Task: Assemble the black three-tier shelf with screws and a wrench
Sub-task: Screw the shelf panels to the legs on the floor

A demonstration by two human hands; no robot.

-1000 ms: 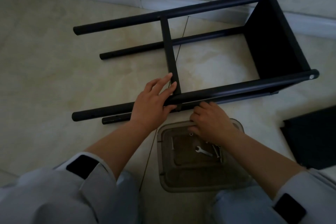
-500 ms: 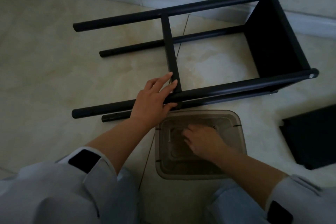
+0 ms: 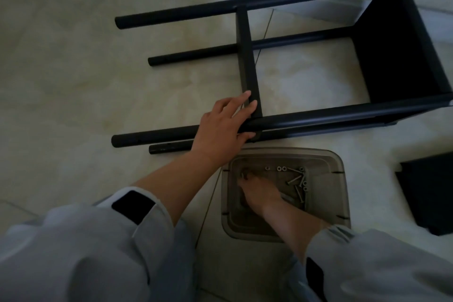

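The right hand (image 3: 259,193) has left the near pole of the shelf frame (image 3: 331,115) and now reaches down into the translucent container (image 3: 328,203), fingertips at its far left corner; the left hand (image 3: 223,127) has kept its place on the frame. The left hand lies over the near pole with fingers extended, fingertips touching the lower end of the middle shelf panel (image 3: 246,56), thumb under the pole: a steadying hold at the joint to be fastened. The right hand's fingers are curled downward at a small piece of hardware; whether it is pinched cannot be told. Loose screws and nuts (image 3: 297,180) lie just right of that hand along the container's far and right sides. The wrench is not visible; it is probably under the right hand. The frame lies on its side on the floor, one panel fitted at its right end, and a spare shelf panel (image 3: 429,193) lies well right of the container. Judged procedure: pick one screw only, keep the left hand pressing the panel square against the pole so the holes stay aligned, start the thread by hand, then apply the wrench
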